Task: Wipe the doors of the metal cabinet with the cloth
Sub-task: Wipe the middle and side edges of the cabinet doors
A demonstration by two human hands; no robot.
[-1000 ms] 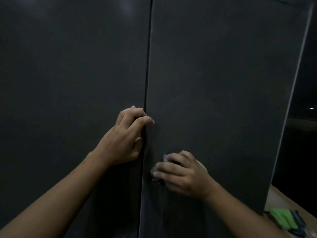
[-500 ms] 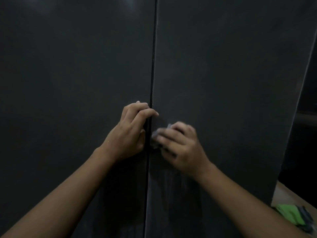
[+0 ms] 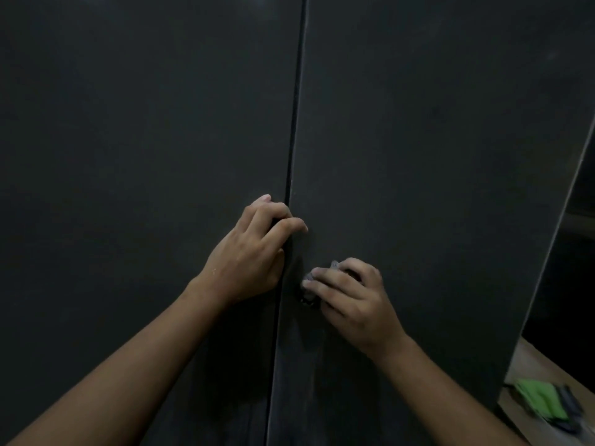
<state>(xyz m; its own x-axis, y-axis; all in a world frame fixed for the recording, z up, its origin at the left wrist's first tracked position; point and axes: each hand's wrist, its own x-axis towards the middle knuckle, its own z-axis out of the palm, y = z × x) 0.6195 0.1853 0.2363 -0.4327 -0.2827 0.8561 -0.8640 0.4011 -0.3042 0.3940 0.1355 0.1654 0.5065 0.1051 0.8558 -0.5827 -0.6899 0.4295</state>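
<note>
Two dark metal cabinet doors fill the view, the left door (image 3: 145, 188) and the right door (image 3: 434, 156), meeting at a narrow vertical gap. My left hand (image 3: 251, 252) hooks its fingers into that gap at the left door's edge. My right hand (image 3: 351, 300) presses a small grey cloth (image 3: 309, 278) against the right door close to the gap, just below the left hand. Most of the cloth is hidden under the fingers. A small dark fitting shows under the cloth's lower edge.
At the lower right, past the right door's outer edge, a wooden surface (image 3: 531, 368) carries a green cloth (image 3: 541, 397) and some dark items. Beyond that edge the room is dark.
My right hand with the cloth went up the right door beside the gap, then came back down a little. The left hand stayed hooked at the door edge.
</note>
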